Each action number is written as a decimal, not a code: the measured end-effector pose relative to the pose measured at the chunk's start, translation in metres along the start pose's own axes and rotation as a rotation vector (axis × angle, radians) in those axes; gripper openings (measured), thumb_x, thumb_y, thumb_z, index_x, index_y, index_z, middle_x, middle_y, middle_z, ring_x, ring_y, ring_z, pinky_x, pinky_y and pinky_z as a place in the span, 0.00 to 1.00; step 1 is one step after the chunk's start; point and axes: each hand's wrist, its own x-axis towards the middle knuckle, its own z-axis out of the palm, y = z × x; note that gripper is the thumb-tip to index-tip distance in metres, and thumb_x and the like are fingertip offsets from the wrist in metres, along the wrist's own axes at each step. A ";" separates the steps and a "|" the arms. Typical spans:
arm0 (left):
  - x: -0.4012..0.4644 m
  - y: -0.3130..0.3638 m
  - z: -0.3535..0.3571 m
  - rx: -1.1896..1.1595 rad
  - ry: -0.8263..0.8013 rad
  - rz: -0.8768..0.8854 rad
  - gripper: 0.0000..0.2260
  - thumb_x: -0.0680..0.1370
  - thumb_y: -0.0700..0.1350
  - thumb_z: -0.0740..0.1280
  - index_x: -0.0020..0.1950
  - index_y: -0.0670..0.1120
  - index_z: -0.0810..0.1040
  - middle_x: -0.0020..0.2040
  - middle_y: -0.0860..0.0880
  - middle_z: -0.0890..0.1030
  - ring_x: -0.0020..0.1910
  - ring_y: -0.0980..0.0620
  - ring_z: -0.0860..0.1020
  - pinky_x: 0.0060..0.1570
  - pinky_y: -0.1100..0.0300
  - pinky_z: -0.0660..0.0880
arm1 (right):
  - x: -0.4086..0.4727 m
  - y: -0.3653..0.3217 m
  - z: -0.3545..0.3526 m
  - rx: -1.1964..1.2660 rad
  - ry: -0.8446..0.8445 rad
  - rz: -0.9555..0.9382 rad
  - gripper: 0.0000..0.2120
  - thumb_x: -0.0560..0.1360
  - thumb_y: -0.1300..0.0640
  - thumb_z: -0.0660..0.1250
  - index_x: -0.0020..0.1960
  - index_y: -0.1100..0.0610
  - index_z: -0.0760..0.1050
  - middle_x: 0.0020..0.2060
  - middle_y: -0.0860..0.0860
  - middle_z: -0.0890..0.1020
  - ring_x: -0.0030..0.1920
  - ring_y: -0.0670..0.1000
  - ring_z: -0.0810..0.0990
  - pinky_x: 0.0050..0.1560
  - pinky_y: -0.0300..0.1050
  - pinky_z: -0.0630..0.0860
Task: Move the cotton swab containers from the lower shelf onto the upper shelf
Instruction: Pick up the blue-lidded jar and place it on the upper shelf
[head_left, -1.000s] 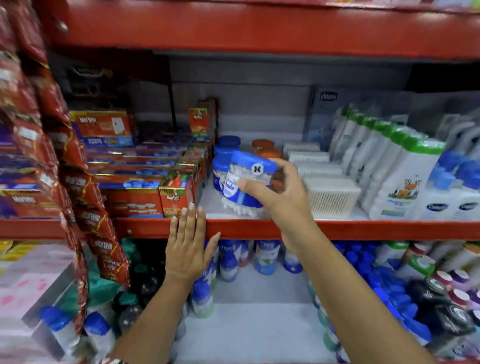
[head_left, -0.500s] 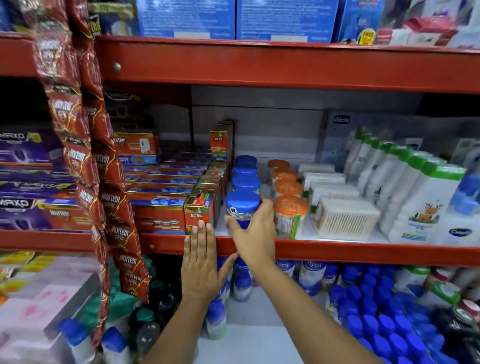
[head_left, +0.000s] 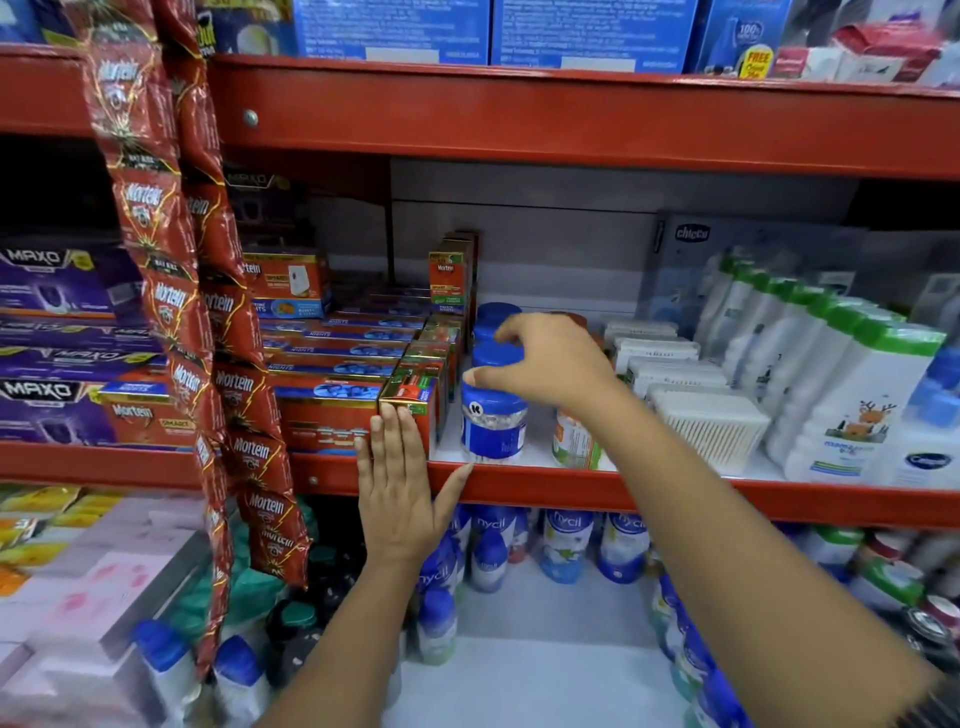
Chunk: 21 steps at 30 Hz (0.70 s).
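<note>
A person's two bare forearms are reaching up from the bottom of the frame toward red metal store shelving. The left hand (head_left: 397, 499) is lying open and flat, fingers together, pressing against the red front edge of the upper shelf (head_left: 675, 496), with its fingertips touching a gold-and-red Mortein box (head_left: 410, 410). Below that edge, on the lower shelf (head_left: 545, 675), blue-capped Nycil bottles (head_left: 566, 545) are standing in a crowd. Just above, the right hand (head_left: 550, 366) is hovering over a blue-lidded cotton swab container (head_left: 493, 423) that is standing upright at the front of the upper shelf; the fingers are curling loosely at the lid's top, and whether they are gripping it cannot be told. More blue-lidded containers (head_left: 496, 317) are lining up behind it. An orange-labelled jar (head_left: 574, 441) is sitting just to its right, then flat white swab boxes (head_left: 706, 423) and green-capped white bottles (head_left: 862, 395). To the left, strips of red Mortein sachets (head_left: 156, 249) are hanging in front of stacked purple Maxo cartons (head_left: 52, 291). At the top, blue cartons (head_left: 592, 31) are filling the highest shelf.
</note>
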 end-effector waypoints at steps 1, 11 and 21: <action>0.001 -0.002 0.001 0.011 -0.004 0.006 0.36 0.81 0.65 0.45 0.79 0.42 0.39 0.79 0.45 0.39 0.78 0.48 0.41 0.77 0.50 0.42 | 0.007 -0.001 -0.005 -0.072 -0.076 0.006 0.30 0.66 0.33 0.69 0.54 0.58 0.78 0.50 0.53 0.82 0.48 0.53 0.80 0.48 0.49 0.78; -0.001 -0.008 0.009 0.086 0.038 0.085 0.36 0.82 0.64 0.45 0.79 0.40 0.41 0.79 0.44 0.41 0.79 0.47 0.43 0.76 0.49 0.45 | 0.031 -0.012 -0.009 -0.259 -0.424 0.015 0.24 0.62 0.37 0.75 0.39 0.56 0.73 0.40 0.52 0.77 0.36 0.50 0.77 0.39 0.46 0.78; -0.001 -0.009 0.012 0.116 0.086 0.109 0.36 0.82 0.63 0.46 0.79 0.40 0.42 0.79 0.44 0.41 0.79 0.47 0.44 0.77 0.50 0.44 | 0.030 -0.014 -0.008 -0.329 -0.396 -0.074 0.33 0.61 0.37 0.75 0.59 0.55 0.77 0.56 0.50 0.79 0.53 0.53 0.79 0.54 0.52 0.80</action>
